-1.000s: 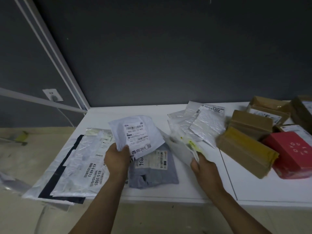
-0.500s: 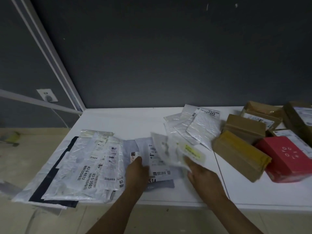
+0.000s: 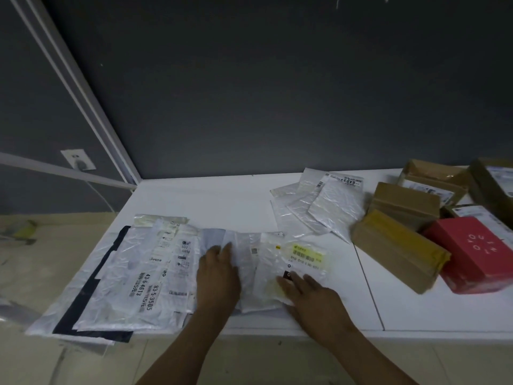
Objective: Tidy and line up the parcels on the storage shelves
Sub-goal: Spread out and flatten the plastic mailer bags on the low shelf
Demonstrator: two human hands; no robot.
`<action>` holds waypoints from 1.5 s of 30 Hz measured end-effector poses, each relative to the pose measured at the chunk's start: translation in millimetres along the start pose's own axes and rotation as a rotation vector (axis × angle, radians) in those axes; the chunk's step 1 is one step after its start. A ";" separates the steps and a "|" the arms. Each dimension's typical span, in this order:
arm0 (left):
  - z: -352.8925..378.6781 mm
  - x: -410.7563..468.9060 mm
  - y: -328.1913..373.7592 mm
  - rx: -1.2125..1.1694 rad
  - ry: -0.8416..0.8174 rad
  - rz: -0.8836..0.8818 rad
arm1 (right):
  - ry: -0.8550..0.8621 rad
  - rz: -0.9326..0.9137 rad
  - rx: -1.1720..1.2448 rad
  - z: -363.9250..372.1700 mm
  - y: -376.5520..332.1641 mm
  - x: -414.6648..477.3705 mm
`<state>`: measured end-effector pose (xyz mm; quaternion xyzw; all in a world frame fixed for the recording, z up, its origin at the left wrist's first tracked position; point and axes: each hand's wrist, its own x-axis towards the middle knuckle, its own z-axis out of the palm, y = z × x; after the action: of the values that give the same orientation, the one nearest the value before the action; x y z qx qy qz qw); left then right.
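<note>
A row of flat white mailer bags [image 3: 133, 276] lies overlapped along the front left of the white shelf [image 3: 216, 201]. My left hand [image 3: 218, 273] rests flat, fingers together, on a grey-white bag in the middle of that row. To its right lies a clear bag with a yellow label [image 3: 302, 259]; my right hand [image 3: 308, 295] presses flat on its near edge, fingers spread. Neither hand grips anything. A second fan of white mailers [image 3: 319, 204] lies further back, right of centre.
Brown cardboard boxes [image 3: 397, 251] and a red box [image 3: 474, 254] crowd the right end of the shelf. A dark wall stands behind, with a white shelf post [image 3: 83, 98] slanting at the left. The leftmost bags overhang the shelf's front left corner.
Both hands held bags in the air a second ago. The left laid its white labelled bag onto the row, the right set the yellow-label bag down beside it; both hands now lie flat.
</note>
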<state>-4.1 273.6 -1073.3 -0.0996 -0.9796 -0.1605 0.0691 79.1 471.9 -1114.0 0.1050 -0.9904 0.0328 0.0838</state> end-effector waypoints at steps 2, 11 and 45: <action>11.5 2.5 6.6 0.045 0.005 0.138 | -0.050 -0.023 -0.022 2.1 7.1 -3.9; 34.1 37.1 96.8 -0.110 -0.025 0.337 | 0.163 0.321 -0.201 -39.0 122.8 -2.4; 8.5 32.3 173.8 -0.815 -0.093 0.463 | 0.219 0.828 1.829 -102.9 108.1 30.4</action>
<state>1.5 443.3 -1023.5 -0.3415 -0.7907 -0.5078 0.0145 43.0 579.7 -1012.6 -0.2267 -0.5306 0.8156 0.0435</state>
